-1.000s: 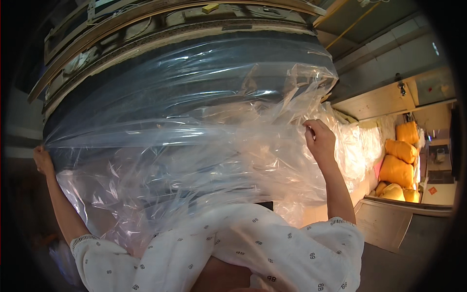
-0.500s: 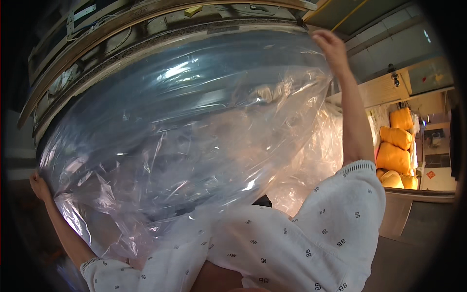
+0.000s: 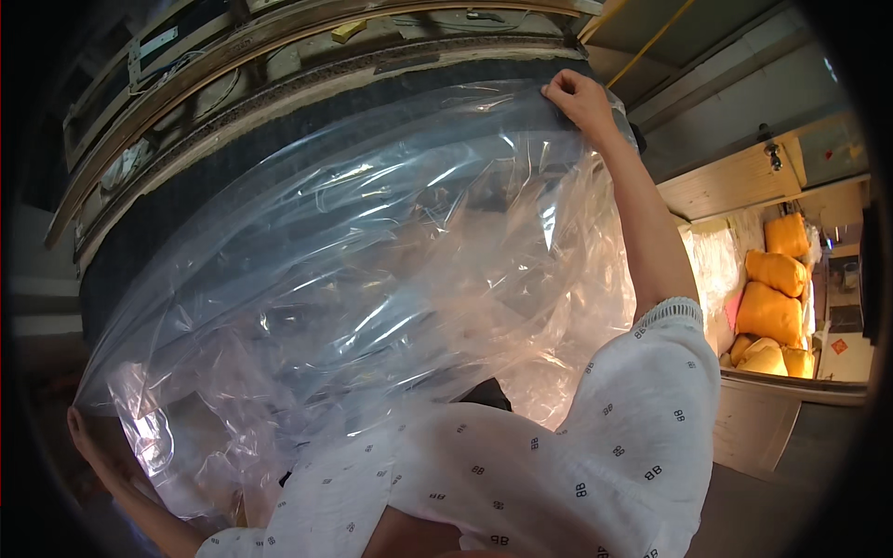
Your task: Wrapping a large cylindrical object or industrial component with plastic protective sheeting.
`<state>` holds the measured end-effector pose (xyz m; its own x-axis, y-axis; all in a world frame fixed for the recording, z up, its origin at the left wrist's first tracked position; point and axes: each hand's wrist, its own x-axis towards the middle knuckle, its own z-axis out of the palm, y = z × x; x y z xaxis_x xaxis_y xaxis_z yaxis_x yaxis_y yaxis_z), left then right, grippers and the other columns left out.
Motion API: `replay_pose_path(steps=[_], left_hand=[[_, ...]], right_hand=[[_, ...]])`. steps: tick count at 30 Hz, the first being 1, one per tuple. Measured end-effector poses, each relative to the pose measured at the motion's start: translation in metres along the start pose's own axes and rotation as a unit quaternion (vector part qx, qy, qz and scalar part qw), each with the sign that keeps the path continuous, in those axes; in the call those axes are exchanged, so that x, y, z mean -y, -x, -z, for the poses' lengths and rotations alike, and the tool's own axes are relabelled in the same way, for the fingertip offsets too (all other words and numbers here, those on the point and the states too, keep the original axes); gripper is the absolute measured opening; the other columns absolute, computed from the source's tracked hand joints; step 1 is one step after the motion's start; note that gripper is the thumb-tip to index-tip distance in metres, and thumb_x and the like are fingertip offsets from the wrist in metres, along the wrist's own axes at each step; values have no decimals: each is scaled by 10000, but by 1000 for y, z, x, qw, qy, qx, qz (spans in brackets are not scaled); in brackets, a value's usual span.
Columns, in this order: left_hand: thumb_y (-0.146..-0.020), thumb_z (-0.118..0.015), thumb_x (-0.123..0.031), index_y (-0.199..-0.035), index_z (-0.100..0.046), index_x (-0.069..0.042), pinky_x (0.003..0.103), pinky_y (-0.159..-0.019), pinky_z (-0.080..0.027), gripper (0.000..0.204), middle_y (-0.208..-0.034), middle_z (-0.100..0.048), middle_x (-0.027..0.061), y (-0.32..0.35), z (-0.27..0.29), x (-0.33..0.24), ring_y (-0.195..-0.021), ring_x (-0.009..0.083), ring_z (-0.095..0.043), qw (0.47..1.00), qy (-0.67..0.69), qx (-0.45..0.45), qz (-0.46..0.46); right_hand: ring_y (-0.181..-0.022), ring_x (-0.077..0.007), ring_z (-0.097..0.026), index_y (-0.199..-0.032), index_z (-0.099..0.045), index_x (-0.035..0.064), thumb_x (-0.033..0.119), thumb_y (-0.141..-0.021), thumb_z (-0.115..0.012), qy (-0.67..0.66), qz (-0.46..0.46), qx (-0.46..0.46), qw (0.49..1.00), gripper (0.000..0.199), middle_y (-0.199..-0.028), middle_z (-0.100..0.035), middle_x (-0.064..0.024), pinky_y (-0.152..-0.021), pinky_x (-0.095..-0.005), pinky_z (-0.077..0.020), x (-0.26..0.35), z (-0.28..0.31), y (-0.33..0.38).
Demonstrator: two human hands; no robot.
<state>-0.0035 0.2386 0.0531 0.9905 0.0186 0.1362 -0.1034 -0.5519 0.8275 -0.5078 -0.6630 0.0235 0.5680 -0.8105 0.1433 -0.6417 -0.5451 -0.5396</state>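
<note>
Head view: white patterned sleeves [image 3: 521, 474] filling the lower frame. Left hand [image 3: 86, 437] low at left, pinching the bottom corner of the clear plastic sheet [image 3: 372, 279], fingers closed on its edge. Right hand [image 3: 579, 98] raised high, fingers clamping the sheet's top corner. Sheet stretching diagonally between both hands, billowing, covering the dark padded slab [image 3: 214, 177] behind. Orange sacks [image 3: 772, 307] lying stacked far right, well apart.
</note>
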Motion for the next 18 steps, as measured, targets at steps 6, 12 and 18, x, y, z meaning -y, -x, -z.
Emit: replay_pose_path(steps=[6, 12, 18], left_hand=[[-884, -551, -273, -1151, -527, -38, 233, -829, -392, 357, -1067, -551, 29, 44, -26, 9, -970, 114, -495, 978, 202, 41, 36], [-887, -538, -278, -1097, -543, -57, 253, -796, -428, 304, -960, -560, 12, -69, -50, -8, -919, 123, -534, 969, 247, 10, -12], [-875, -513, -331, -1062, -567, 1, 285, -820, -412, 385, -970, -576, 64, -114, -200, -38, -919, 185, -539, 986, -7, -104, -129]], right_hand=[[-730, -152, -567, -899, -609, 76, 208, -781, -604, -87, 132, -12, 987, 177, -762, -593, -42, -704, -267, -442, -18, -9, -18], [-805, -158, -565, -947, -572, 42, 152, -866, -526, -254, 181, -179, 933, 144, -880, -583, -57, -738, -268, -451, 3, 63, -53], [-721, -121, -515, -900, -556, 34, 213, -858, -502, -87, 5, -247, 965, 192, -781, -560, -40, -671, -265, -425, -38, 18, -59]])
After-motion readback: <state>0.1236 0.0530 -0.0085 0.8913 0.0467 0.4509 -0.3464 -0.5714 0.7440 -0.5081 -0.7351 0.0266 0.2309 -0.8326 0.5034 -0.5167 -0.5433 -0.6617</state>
